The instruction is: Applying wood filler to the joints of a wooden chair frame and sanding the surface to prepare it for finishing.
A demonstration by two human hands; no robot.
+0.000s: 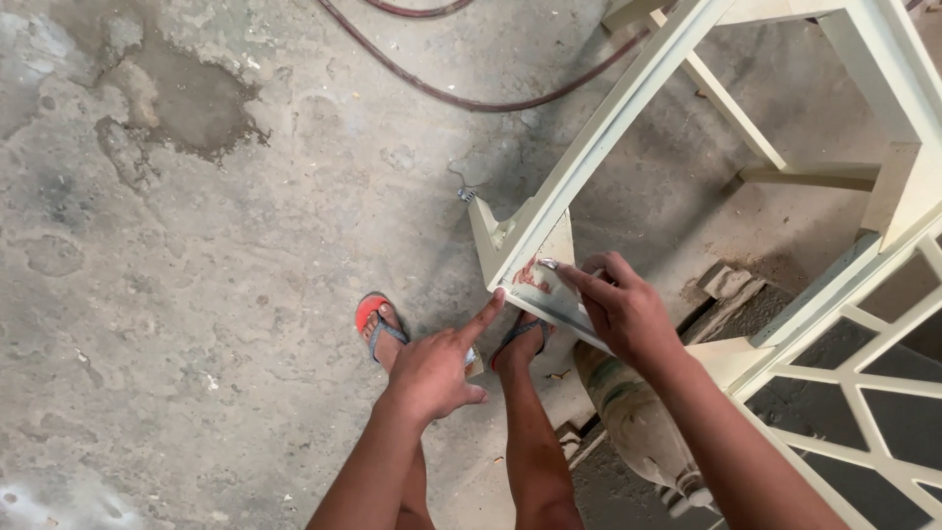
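A cream-painted wooden frame (599,128) stands over a concrete floor, its lower corner (510,260) smeared with reddish-brown filler. My right hand (623,309) presses a small putty knife (546,265) against that corner. My left hand (437,368) is mostly closed, its index finger stretched out and touching the frame's lower edge just below the filler. My legs and feet in sandals show beneath the hands.
A red hose (471,98) curves across the stained concrete floor (196,275) at the top. A cream lattice panel (863,373) leans at the right. A dusty rounded object (638,422) lies below my right arm. Wood scraps (731,285) rest beside the frame.
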